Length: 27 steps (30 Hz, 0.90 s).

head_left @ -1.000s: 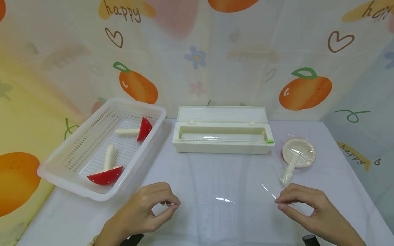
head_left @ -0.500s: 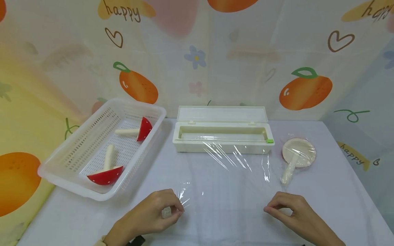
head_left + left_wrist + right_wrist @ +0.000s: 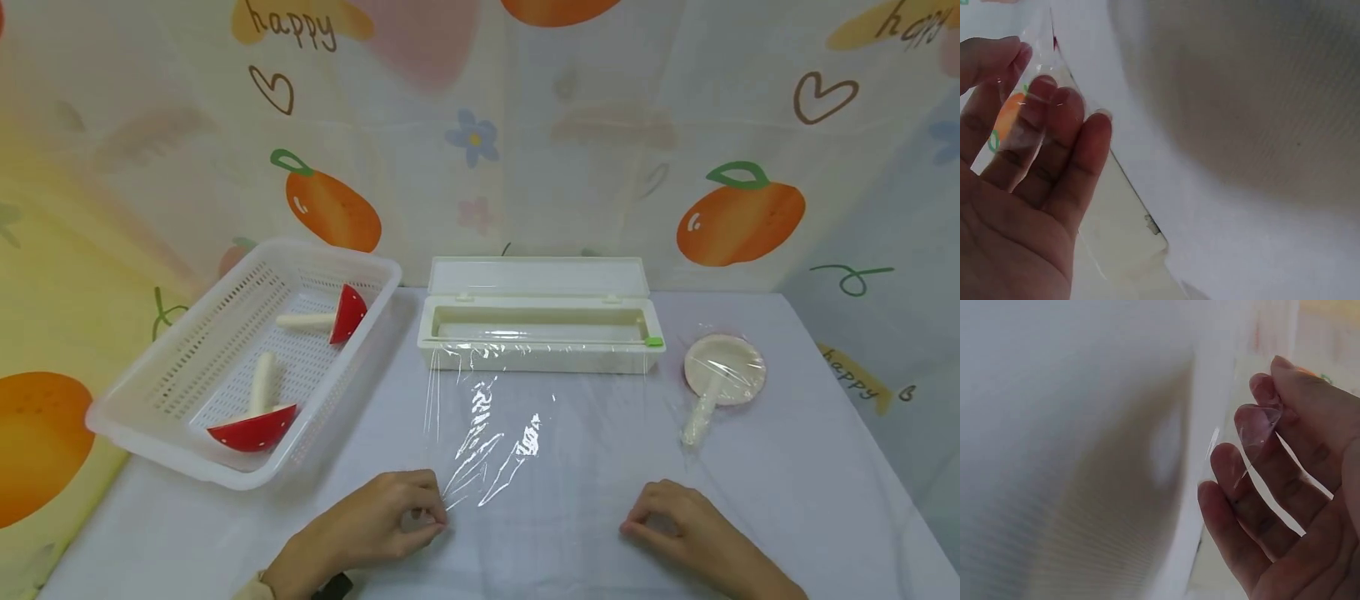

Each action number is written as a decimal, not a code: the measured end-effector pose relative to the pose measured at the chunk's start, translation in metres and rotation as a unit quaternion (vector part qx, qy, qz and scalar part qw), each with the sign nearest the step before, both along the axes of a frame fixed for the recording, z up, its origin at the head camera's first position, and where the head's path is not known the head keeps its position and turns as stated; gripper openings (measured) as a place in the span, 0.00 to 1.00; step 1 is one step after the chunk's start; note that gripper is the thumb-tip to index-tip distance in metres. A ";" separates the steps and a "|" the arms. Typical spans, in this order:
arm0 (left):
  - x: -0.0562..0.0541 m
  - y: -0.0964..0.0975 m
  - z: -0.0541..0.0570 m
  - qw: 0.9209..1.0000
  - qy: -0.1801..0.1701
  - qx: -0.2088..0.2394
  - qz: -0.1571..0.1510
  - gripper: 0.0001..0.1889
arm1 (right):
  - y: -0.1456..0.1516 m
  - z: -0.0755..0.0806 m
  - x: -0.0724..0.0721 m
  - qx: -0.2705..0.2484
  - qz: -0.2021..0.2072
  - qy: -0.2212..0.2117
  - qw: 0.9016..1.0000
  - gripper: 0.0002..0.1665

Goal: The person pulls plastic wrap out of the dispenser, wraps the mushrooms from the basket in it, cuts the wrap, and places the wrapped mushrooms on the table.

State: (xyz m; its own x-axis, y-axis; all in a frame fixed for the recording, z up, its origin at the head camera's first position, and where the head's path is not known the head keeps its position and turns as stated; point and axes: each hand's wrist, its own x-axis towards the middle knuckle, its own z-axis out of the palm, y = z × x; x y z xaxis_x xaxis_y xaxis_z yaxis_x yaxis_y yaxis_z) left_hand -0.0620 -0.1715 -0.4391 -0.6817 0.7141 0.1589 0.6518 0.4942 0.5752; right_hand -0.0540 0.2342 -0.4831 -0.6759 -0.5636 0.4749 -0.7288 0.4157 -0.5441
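Note:
A sheet of clear cling film (image 3: 525, 433) stretches from the front of the white wrap dispenser (image 3: 540, 360) toward the person, its creases catching the light. My left hand (image 3: 390, 517) pinches its near left corner between thumb and forefinger. At the near right corner, my right hand (image 3: 686, 533) does the same with thumb and forefinger. In the left wrist view the film (image 3: 1038, 90) passes in front of the other fingers, which are bent loosely. The right wrist view has a small flap of film (image 3: 1260, 431) hanging from the pinch.
On the left stands a white perforated basket (image 3: 180, 367) with two red-capped toy half-mushrooms (image 3: 253, 432) in it. A film-wrapped mushroom piece (image 3: 723, 371) lies on the right. The dispenser's lid (image 3: 538, 277) is raised, near the patterned curtain.
Both hands have drawn back toward the person, and the right hand has also moved left, closer to the left one. The film between dispenser and hands now shows more creases on its left side.

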 end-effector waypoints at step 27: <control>0.002 0.004 -0.010 0.993 0.002 -0.114 0.009 0.07 | 0.004 -0.006 0.004 0.108 -0.069 0.048 0.991 0.19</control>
